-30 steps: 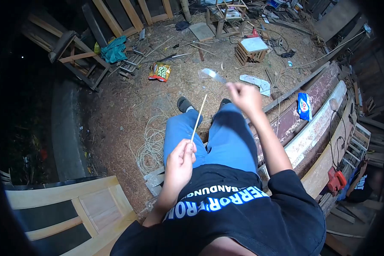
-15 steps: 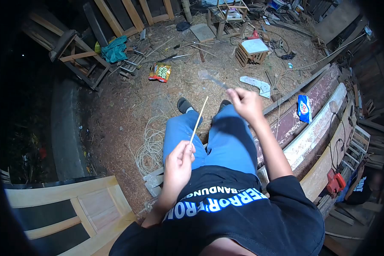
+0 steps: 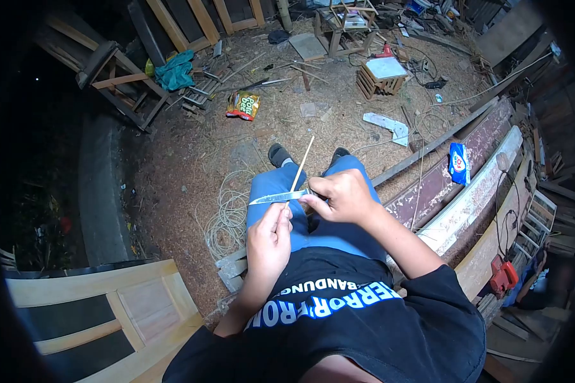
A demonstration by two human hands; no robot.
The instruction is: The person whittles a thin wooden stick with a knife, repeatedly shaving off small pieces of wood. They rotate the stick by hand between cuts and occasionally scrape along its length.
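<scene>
A thin pale wooden stick (image 3: pixel 305 159) points up and away from my left hand (image 3: pixel 269 239), whose fingers pinch its lower end above my left thigh. My right hand (image 3: pixel 342 196) is closed on a knife, its handle mostly hidden in the fist. The knife's blade (image 3: pixel 276 198) points left and lies across the lower part of the stick, just above my left fingertips. Both hands are over my lap, close together.
A coil of pale cane (image 3: pixel 226 214) lies left of my legs. Long boards (image 3: pixel 469 198) with a blue packet (image 3: pixel 458 164) run along the right. A red tool (image 3: pixel 503 276) and a person (image 3: pixel 551 281) are at the lower right. A wooden panel (image 3: pixel 153 306) stands lower left.
My right hand has come down and inward with the knife, bringing the blade from beyond my knees onto the stick. My left hand has barely moved.
</scene>
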